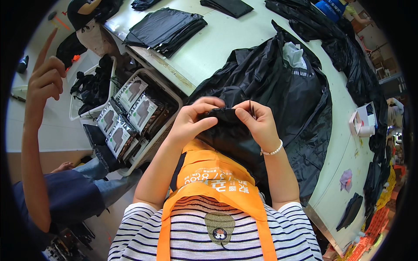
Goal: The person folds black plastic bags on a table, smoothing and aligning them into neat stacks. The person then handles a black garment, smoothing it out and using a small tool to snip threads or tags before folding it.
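Observation:
A black, shiny garment like a rain jacket spreads over the table and hangs down toward my lap. A pale grey patch shows near its far end. My left hand pinches a folded edge of the garment, its upper fingers slightly blurred. Close by, my right hand grips the same edge between thumb and fingers. A thin, dark, pointed tool sticks up from the right hand's fingers; its kind is not clear. The stretch of edge between both hands is bunched.
Folded black garments lie at the table's far left. Left of me, a white basket holds packaged goods, and another basket holds black cloth. A seated person's raised arm is at far left. A small white box stands right.

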The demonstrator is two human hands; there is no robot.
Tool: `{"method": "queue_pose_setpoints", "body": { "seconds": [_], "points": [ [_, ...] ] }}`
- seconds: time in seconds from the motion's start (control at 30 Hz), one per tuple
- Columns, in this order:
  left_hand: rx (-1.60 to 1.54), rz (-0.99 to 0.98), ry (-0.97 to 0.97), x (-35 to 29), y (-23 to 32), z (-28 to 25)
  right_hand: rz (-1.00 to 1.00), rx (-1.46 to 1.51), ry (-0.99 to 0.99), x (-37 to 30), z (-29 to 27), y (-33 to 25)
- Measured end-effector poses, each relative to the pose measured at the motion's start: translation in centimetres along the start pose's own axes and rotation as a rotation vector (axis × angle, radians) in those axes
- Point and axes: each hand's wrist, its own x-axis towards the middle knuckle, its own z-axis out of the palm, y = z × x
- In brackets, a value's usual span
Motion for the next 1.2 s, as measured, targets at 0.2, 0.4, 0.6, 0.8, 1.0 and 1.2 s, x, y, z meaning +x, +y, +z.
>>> {"method": "queue_pose_setpoints", "body": {
  "seconds": [0.2, 0.4, 0.6, 0.8, 1.0, 1.2],
  "points": [
    [0.043, -0.161, 0.204, -0.2, -4.4, -2.2, -0.235, -0.084, -0.059, -0.3, 0.6, 0.8],
    [-0.586, -0.296, 0.127, 0.7, -4.3, 0.3, -0.071, 0.225, 0.245, -0.1, -0.1, 3.6],
    [-0.581, -0.204, 0.32, 1.3, -4.1, 0.8, 0.2, 0.32, -0.006, -1.3, -2.4, 7.0],
    [0.355, 0.141, 0.677, 2.2, -5.1, 2.8, -0.04, -0.145, 0.22, -0.2, 1.1, 6.1],
    [0.383, 0.448, 0.621, 1.6, -3.6, 4.7, -0.103, -0.117, 0.44, 0.1, 2.3, 4.8],
    [0.596, 0.136, 0.477, 0.7, -2.5, 6.6, -0.292, -0.47, 0.616, 0.6, 0.9, 4.0]
  ]
}}
